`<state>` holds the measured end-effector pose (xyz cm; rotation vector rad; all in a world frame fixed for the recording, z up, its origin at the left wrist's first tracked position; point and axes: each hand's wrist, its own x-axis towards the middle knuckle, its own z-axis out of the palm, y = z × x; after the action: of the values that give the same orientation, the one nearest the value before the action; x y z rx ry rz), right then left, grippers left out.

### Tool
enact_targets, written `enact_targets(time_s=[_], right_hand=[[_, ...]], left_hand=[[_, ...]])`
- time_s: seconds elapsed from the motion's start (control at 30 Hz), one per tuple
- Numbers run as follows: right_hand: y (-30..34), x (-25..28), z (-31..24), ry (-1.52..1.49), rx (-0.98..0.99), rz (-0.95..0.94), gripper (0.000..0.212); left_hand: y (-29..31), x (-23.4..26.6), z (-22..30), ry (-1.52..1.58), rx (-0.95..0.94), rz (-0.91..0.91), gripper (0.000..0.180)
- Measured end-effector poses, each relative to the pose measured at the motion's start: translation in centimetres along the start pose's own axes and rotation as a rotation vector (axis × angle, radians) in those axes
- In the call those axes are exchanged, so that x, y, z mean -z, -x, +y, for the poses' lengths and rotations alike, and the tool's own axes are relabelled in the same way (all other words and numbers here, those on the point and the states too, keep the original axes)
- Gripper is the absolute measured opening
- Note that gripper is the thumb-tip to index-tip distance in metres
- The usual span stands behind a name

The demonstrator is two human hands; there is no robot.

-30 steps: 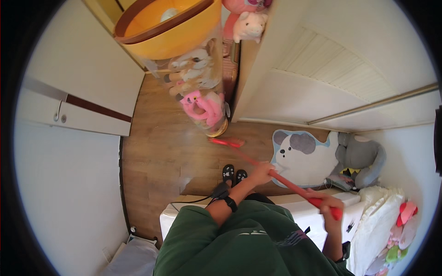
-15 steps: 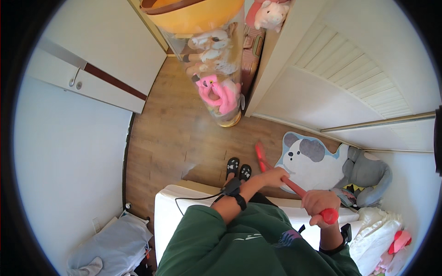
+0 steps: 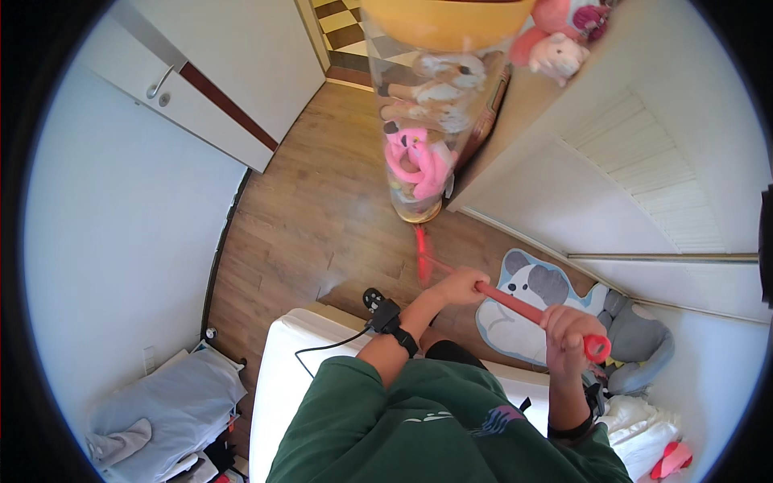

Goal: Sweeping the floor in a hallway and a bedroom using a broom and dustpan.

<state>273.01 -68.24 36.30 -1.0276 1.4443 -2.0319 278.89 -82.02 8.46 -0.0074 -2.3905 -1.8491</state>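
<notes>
Both my hands grip a red broom by its long handle (image 3: 515, 303). My left hand (image 3: 465, 286) is closed around the handle nearer the broom head, a dark device strapped to that wrist. My right hand (image 3: 568, 325) wraps the other end, just short of its round open tip. The narrow red broom head (image 3: 423, 258) is down at the wooden floor (image 3: 322, 201), slightly blurred. Directly beyond it stands a tall clear bin (image 3: 378, 105) of stuffed toys, with a pink plush toy (image 3: 419, 165) low inside.
A koala-shaped rug (image 3: 515, 326) lies to the right, with a grey plush cushion (image 3: 640, 338) behind it. A white door (image 3: 217, 88) stands at the far left. White furniture (image 3: 282, 346) is close to my body. A covered pile (image 3: 161, 402) sits at the lower left.
The broom head has swung left and away from me, from beside the rug to the foot of the toy bin. My hands moved with it, and my view has shifted.
</notes>
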Motion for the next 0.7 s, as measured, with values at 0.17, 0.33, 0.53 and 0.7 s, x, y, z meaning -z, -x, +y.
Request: enact_targets(time_s=[0.17, 0.33, 0.53, 0.7], right_hand=[[-1.3, -4.9, 3.3, 0.017, 0.061, 0.175, 0.029], [-2.4, -10.2, 4.5, 0.03, 0.055, 0.376, 0.026], [-6.3, -15.7, 0.7, 0.213, 0.028, -0.134, 0.032], [-13.3, -18.2, -0.6, -0.407, 0.076, -0.833, 0.04]], left_hand=[[3.1, 5.8, -1.7, 0.026, 0.144, 0.061, 0.02], [5.0, 10.5, -3.2, -0.214, -0.09, 0.51, 0.022], [7.9, 16.0, -0.6, -0.032, 0.058, 0.523, 0.025], [14.7, 18.2, 3.1, 0.062, 0.169, 0.459, 0.024]])
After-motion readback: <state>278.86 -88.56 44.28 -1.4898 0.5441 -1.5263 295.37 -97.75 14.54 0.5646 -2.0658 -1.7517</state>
